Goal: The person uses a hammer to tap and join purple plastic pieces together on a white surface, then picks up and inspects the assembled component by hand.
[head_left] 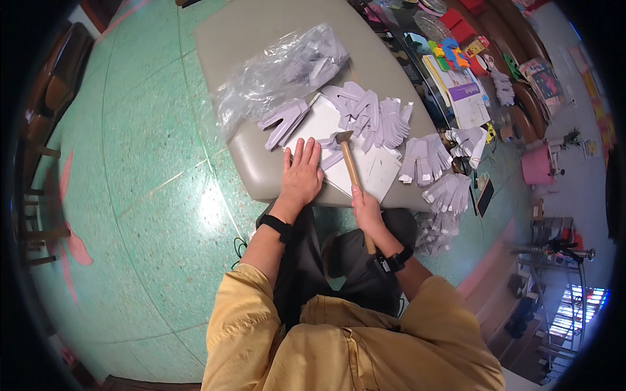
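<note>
L hand [302, 181] flat, fingers slightly apart, beside pale-lilac folded strip [332, 158] on white flat board [377, 173] | R hand [368, 214] clamped rnd wood-handled metal hammer [351, 164], head at strip, contact unclear | adv: fingertips clear, tap square w/ light swings

Was brightly lit; glared white on the glossy green speckled floor [166, 260], glowed at the bluish-white barred pane [578, 311], bent and blackened toward the edges.
</note>
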A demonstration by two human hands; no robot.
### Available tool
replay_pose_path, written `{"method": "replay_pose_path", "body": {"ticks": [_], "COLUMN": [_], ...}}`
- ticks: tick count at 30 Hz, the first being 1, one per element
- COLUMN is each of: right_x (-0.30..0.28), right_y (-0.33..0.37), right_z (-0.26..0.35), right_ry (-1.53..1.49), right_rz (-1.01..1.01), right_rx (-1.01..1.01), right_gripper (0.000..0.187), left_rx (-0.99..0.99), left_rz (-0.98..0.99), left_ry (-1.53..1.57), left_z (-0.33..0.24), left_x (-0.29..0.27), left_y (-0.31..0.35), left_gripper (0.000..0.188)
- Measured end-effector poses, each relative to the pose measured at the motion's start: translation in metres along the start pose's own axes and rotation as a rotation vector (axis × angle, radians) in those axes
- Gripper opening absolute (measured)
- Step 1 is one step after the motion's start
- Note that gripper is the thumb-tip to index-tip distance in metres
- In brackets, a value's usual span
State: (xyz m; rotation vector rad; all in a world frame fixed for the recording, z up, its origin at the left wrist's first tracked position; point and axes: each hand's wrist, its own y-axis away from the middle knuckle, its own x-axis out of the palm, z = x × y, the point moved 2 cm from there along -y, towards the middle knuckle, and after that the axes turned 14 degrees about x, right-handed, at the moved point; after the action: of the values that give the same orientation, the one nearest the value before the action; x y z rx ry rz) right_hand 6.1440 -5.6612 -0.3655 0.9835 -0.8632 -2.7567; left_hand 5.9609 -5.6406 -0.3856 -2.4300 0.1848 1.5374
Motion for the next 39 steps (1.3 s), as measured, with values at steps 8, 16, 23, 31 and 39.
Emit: {"method": "replay_pose_path", "body": {"ticks": [8,16,23,31,39], "right_x": [-0.001,-0.002,0.002,0.019,0.003], "right_y": [-0.012,-0.009,0.002,0.004,0.0], "right_z": [-0.003,-0.006,0.009,0.013,0.009], "right_ry": [-0.092,-0.194,-0.161,-0.062,-0.15], "right_rz": [-0.033,-0.095,0.04,0.068,0.106], "right_rx": [0.007,-0.045,0.069,-0.025,0.123], "right_gripper": [0.051,0.053,0.053,0.054,0.055], "left_rx": [-0.037,-0.044,-0.065,-0.079,-0.061], "left_rz": [-0.019,-0.01,-0.04,-0.052,-0.015], "left_ry": [-0.038,-0.028,0.048,0.057,0.009], "left_z": [0.002,0.003,0.004,0.009,0.003], "left_x": [0.002,0.002,-0.003,-0.001,0.0], "left_y": [-0.001,0.0,0.002,0.006,0.002], "left_gripper": [0.059,0.064,0.07,0.073,0.068]}}
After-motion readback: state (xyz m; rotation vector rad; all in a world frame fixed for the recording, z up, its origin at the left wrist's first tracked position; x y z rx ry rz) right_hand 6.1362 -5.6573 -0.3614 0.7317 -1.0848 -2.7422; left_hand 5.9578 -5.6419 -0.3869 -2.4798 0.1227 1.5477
